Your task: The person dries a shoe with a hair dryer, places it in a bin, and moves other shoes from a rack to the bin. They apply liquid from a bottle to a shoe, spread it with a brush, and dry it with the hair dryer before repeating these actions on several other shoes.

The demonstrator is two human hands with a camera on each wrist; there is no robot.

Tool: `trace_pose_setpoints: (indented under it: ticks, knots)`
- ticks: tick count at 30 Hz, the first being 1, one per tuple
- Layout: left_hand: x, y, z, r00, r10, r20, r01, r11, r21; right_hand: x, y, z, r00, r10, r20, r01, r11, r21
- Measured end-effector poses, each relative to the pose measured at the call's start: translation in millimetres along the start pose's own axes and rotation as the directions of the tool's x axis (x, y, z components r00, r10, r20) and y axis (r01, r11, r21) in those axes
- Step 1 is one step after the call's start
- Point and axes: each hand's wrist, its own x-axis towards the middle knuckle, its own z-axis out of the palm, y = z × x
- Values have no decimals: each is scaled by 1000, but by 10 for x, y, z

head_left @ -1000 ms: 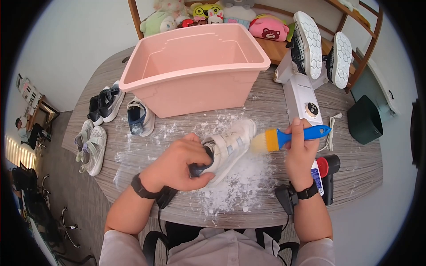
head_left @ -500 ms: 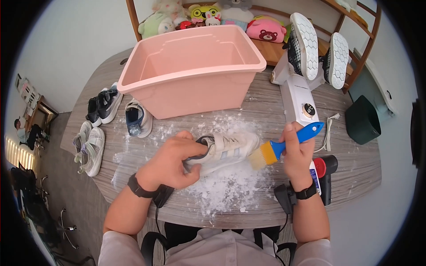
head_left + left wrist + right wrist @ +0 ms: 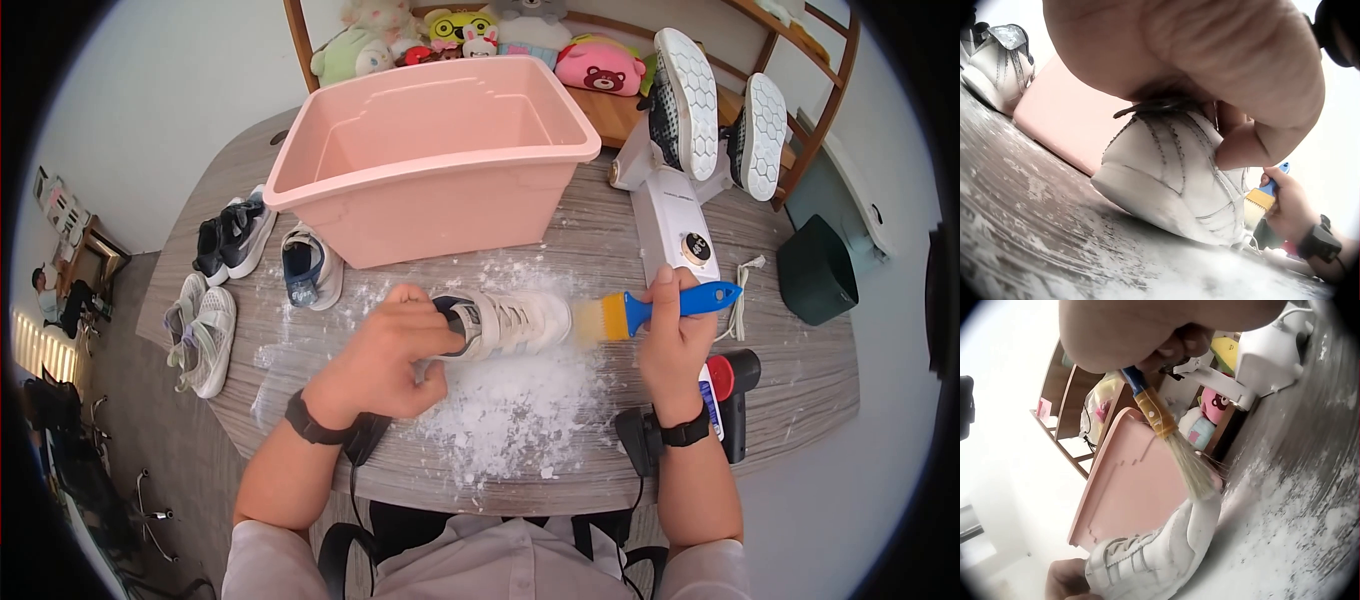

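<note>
In the head view a white sneaker (image 3: 515, 322) lies over a patch of white powder (image 3: 500, 410), its toe to the right. My left hand (image 3: 390, 350) grips it at the heel, with fingers in the dark-lined opening and the thumb low at the near side. My right hand (image 3: 670, 345) holds a brush (image 3: 614, 317) by its blue handle; the fingers wrap it and the thumb points up along it. In the right wrist view the pale bristles (image 3: 1192, 472) meet the toe of the sneaker. The left wrist view shows the sneaker's heel (image 3: 1147, 169), sole near the tabletop.
Behind the sneaker stands a pink tub (image 3: 450, 215), with another white shoe (image 3: 312, 268) at its left. Dark shoes (image 3: 236, 238) and pale shoes (image 3: 205, 335) sit farther left. At right are a shoe dryer (image 3: 675, 225) carrying shoes, a cord, and a dark green bin (image 3: 818, 270).
My left hand has swung the sneaker's toe from up-right to pointing right. The brush dipped low beside the toe half a second ago and is now raised level, bristles at the tip.
</note>
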Motion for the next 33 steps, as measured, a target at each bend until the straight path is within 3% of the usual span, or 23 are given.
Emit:
trace_pose_setpoints:
  ticks: [3, 5, 9, 13, 16, 18, 22, 25, 27, 28, 30, 31, 33]
  knots:
    - [0, 2, 13, 1000, 14, 8, -15, 999, 40, -36, 19, 3, 996, -34, 78, 35, 999, -20]
    - [21, 8, 10, 999, 33, -6, -33, 998, 47, -57, -32, 16, 979, -27, 202, 50, 993, -109]
    - [11, -3, 24, 1000, 4, -27, -3, 999, 41, 22, -9, 8, 994, -78, 72, 92, 974, -209]
    - [6, 13, -8, 999, -39, 8, 38, 999, 29, -46, -8, 23, 991, -19, 133, 44, 980, -192]
    - [37, 62, -39, 998, -27, 54, 26, 1000, 9, -72, 12, 36, 970, -138, 199, 179, 963, -203]
    - [25, 49, -23, 998, -33, 56, 32, 999, 15, -73, 36, 63, 996, -84, 17, 85, 994, -63]
    - [12, -11, 12, 1000, 14, 26, -15, 999, 36, -47, 55, 14, 996, -89, 22, 90, 994, -58]
    - [47, 22, -5, 999, 33, -10, -33, 998, 60, -61, 49, 6, 976, -189, 104, 208, 955, -212]
    - [15, 9, 6, 1000, -8, -18, 9, 998, 57, -85, 19, -18, 984, -100, 150, 106, 994, -33]
    - [-2, 3, 14, 998, -56, -21, 57, 997, 50, -77, -14, -16, 983, -100, 151, 107, 994, -33]
    - [2, 13, 20, 997, -70, -28, 71, 997, 36, -61, -98, 7, 998, 59, 30, -63, 983, 170]
    - [-2, 18, 29, 996, -83, -34, 84, 996, 21, -59, -103, 19, 998, 61, 32, -66, 983, 169]
    - [-3, 16, 31, 996, -81, -28, 82, 996, 19, -77, -101, 40, 971, 154, 185, -178, 977, 121]
